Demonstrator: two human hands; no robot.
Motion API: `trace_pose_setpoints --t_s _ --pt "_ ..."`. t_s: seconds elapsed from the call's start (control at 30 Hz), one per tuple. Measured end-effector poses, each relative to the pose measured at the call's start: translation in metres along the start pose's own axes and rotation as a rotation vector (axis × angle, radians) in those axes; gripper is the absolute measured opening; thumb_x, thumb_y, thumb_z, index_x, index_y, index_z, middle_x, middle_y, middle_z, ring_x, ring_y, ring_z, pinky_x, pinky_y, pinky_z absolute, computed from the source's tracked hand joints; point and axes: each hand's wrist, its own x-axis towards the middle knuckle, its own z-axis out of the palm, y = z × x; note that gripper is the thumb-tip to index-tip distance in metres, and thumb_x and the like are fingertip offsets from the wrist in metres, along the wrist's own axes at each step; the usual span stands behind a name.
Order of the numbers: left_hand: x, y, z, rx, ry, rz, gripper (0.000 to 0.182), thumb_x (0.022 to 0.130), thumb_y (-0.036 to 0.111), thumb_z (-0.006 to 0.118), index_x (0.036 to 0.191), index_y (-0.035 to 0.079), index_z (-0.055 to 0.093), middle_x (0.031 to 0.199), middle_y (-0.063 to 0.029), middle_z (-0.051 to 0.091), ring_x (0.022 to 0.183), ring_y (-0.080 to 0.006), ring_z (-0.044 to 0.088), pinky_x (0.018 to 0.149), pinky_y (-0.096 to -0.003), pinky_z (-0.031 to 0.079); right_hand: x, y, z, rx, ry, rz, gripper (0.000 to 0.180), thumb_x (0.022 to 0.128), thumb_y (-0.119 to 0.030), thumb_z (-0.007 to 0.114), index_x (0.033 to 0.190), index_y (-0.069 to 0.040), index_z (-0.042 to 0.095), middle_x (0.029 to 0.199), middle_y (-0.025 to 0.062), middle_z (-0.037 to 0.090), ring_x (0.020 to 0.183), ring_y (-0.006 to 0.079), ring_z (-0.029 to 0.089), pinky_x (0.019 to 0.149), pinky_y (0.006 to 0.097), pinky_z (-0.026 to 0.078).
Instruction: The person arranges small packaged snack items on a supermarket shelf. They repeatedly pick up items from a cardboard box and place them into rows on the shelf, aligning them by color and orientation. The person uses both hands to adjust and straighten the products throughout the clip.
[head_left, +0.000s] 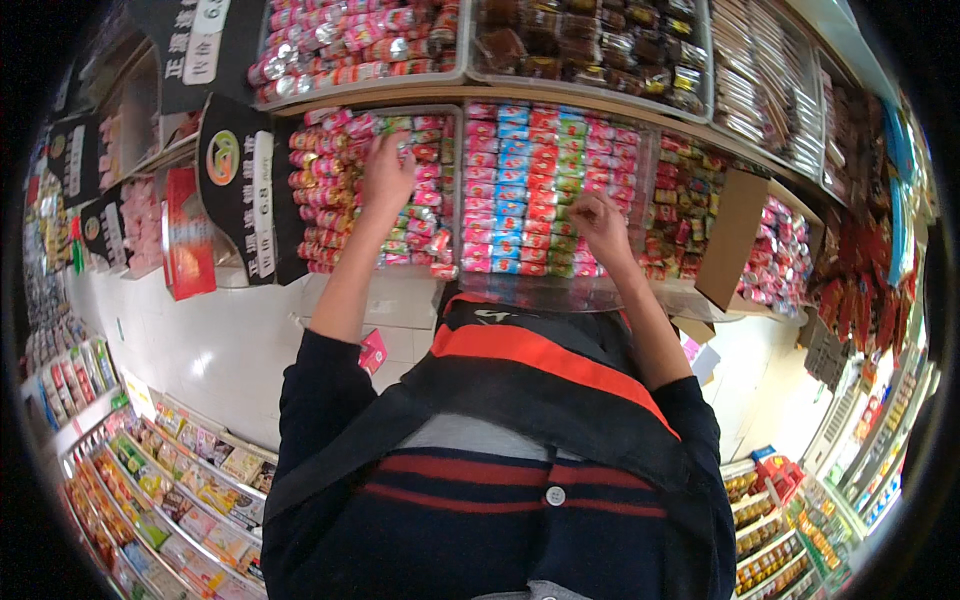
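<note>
Small wrapped candies (499, 202) lie in neat colour columns of pink, blue, red and green in the bin before me. My right hand (600, 221) is over the green and pink columns at that bin's right side, its fingers curled together; whether they hold a candy cannot be made out. In the bin to the left, more wrapped candies (324, 187) lie in rows, mostly pink and gold. My left hand (390, 169) is over their upper middle, fingers bent down at the candies near green and pink ones. What its fingertips grip, if anything, is hidden.
Behind a wooden ledge (465, 94) stand clear bins of pink rolls and dark brown packets (585, 37). A black price sign (244, 195) borders the left bin. At the right, a cardboard box (731, 240) stands beside mixed candies. Packaged goods (195, 495) fill shelves at lower left.
</note>
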Motion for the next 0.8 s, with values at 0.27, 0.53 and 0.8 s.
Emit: trace_pose_setpoints --t_s 0.27,0.53,0.8 --pt "0.028 -0.012 0.026 0.681 -0.136 0.024 0.037 0.083 0.008 0.063 0.12 0.008 0.062 0.132 -0.0121 0.056 0.114 -0.0338 0.059 0.088 -0.044 0.055 -0.003 -0.012 -0.001 0.055 0.063 0.104 0.019 0.084 -0.002 0.066 0.103 -0.001 0.067 0.094 0.0103 0.065 0.085 0.0203 0.065 0.077 0.0311 0.051" --pt "0.033 -0.01 0.0 0.578 -0.129 0.224 0.028 0.075 0.008 0.071 0.101 0.005 0.062 0.112 -0.0138 0.06 0.095 -0.0351 0.066 0.077 -0.0467 0.057 -0.009 -0.033 -0.006 0.105 0.147 0.209 0.018 0.088 -0.002 0.066 0.106 -0.001 0.066 0.102 0.0066 0.063 0.094 0.0149 0.064 0.076 0.0293 0.053" --pt "0.013 0.039 -0.014 0.007 -0.045 0.085 0.018 0.076 0.006 0.07 0.09 0.003 0.06 0.086 -0.0091 0.065 0.072 -0.0194 0.067 0.066 -0.0338 0.054 0.0 -0.087 -0.004 0.268 0.096 0.201 0.018 0.093 -0.005 0.064 0.111 -0.001 0.065 0.104 0.0054 0.065 0.094 0.0133 0.063 0.081 0.0278 0.051"
